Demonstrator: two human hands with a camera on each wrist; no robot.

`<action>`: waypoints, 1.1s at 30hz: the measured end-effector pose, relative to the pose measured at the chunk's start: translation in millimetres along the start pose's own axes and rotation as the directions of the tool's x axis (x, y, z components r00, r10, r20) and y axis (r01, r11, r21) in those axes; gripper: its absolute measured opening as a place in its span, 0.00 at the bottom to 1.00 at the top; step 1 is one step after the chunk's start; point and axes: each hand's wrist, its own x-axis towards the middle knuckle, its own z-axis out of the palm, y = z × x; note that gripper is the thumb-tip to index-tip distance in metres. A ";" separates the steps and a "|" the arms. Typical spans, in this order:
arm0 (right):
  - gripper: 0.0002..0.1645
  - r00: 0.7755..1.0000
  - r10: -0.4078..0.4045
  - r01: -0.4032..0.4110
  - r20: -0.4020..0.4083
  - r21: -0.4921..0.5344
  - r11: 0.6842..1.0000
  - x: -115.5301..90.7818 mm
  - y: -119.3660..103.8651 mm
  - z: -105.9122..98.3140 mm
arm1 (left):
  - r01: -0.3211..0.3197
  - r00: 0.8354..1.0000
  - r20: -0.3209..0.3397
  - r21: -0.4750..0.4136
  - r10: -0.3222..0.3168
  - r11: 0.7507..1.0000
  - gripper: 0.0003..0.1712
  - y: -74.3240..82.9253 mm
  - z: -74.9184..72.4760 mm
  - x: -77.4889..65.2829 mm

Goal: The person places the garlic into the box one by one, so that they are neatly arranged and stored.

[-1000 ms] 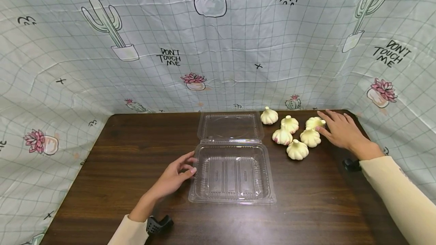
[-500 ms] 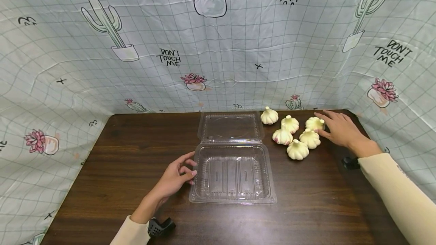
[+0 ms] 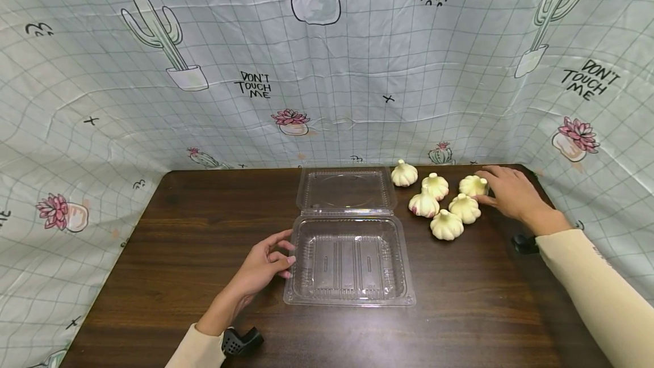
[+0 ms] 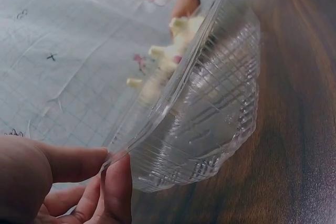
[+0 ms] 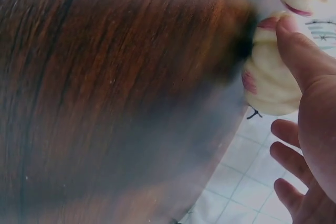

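Thumb and forefinger of my left hand (image 3: 258, 266) pinch the left rim of a clear plastic clamshell container (image 3: 352, 302); the left wrist view shows the rim (image 4: 164, 109) between them. The container's hinged lid (image 3: 344, 191) lies folded back away from me. At the far right, my right hand (image 3: 516, 195) is at the rearmost right garlic bulb (image 3: 471, 185), thumb against its side. In the right wrist view that bulb (image 5: 268, 74) shows purple streaks, the forefinger is hidden behind it, and the other fingers are loosely bent.
Several more garlic bulbs (image 3: 445, 225) stand in a loose group between the container and my right hand. The dark wooden table (image 3: 214, 209) meets a cactus-print cloth (image 3: 347, 84) along its back and sides.
My right hand's fingers have drawn in around the rear right garlic bulb from a wider spread. My left hand has shifted slightly at the container's rim, and the container stays nearly in place.
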 end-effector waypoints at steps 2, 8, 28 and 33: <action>0.38 1.000 0.004 -0.004 -0.012 -0.001 1.000 -1.4 1.0 -1.3 | 0.002 1.000 0.001 -0.009 -0.002 1.000 0.36 -0.5 -0.1 0.6; 0.40 0.998 0.041 -0.041 -0.043 -0.004 0.999 -8.6 6.1 -11.8 | 0.013 1.000 0.007 -0.027 -0.013 1.000 0.34 -0.2 0.1 0.7; 0.41 0.968 -0.128 0.114 -0.217 -0.075 0.991 -16.1 -36.4 -63.2 | 0.028 1.000 0.000 -0.053 -0.028 0.998 0.34 -3.3 -1.2 2.8; 0.51 0.919 -0.254 0.237 -0.300 -0.095 0.967 -11.5 -56.7 -67.1 | 0.029 1.000 -0.005 -0.061 -0.030 0.998 0.34 -2.5 -0.6 2.1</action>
